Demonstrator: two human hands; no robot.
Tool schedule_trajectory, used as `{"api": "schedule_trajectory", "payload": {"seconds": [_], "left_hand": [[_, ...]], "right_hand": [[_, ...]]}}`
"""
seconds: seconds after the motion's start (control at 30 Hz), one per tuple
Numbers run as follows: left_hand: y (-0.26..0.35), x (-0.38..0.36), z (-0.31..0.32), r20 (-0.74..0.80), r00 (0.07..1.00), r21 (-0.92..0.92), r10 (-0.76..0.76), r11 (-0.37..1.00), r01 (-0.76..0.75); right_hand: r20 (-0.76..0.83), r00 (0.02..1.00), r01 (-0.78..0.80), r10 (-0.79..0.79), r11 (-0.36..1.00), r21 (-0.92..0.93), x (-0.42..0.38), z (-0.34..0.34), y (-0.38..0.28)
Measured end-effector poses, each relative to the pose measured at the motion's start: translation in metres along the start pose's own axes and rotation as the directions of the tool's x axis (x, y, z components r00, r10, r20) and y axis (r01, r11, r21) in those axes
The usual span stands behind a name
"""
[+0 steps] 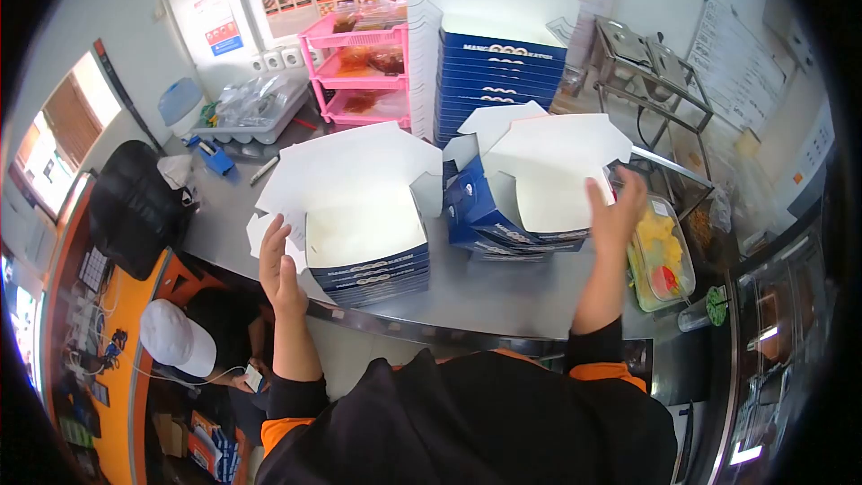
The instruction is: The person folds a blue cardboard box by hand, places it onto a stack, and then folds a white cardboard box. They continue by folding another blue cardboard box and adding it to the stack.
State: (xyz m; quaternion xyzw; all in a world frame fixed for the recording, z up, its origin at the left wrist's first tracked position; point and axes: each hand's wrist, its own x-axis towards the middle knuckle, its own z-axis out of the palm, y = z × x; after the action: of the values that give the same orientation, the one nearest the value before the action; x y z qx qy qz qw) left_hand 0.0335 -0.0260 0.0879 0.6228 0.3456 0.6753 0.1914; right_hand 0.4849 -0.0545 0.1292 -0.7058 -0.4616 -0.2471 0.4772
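Note:
My left hand (282,271) is upright with its fingers stretched out, just left of a stack of nested blue-and-white cardboard food boxes (373,273). Their white lids stand folded back and the top box shows a bare inside. On the other side, my right hand (618,207) has its thumb and fingers apart at the right edge of a second, shorter stack of boxes (492,207), whose top one sits tilted with its flaps up. Behind both rises a tall stack of the same boxes (498,81).
A steel table (422,305) carries everything. Behind stand a pink tiered rack (359,79) and a grey tray of plastic bags (260,112). A tub of yellow food (660,256) and a metal rack (651,81) are at right. A person in a white cap (178,339) sits lower left.

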Motion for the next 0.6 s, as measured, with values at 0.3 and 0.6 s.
{"api": "schedule_trajectory", "payload": {"seconds": [0.3,0.6], "left_hand": [[-0.022,0.008,0.009,-0.090,0.965,0.096,-0.247,0.962,0.255],[0.007,0.042,0.007,-0.027,0.675,0.037,-0.737,0.674,0.738]], "right_hand": [[0.860,0.347,-0.937,0.373,0.165,0.306,0.012,-0.009,0.127],[0.923,0.385,-0.844,0.013,0.409,0.346,-0.012,0.001,-0.118]]}}
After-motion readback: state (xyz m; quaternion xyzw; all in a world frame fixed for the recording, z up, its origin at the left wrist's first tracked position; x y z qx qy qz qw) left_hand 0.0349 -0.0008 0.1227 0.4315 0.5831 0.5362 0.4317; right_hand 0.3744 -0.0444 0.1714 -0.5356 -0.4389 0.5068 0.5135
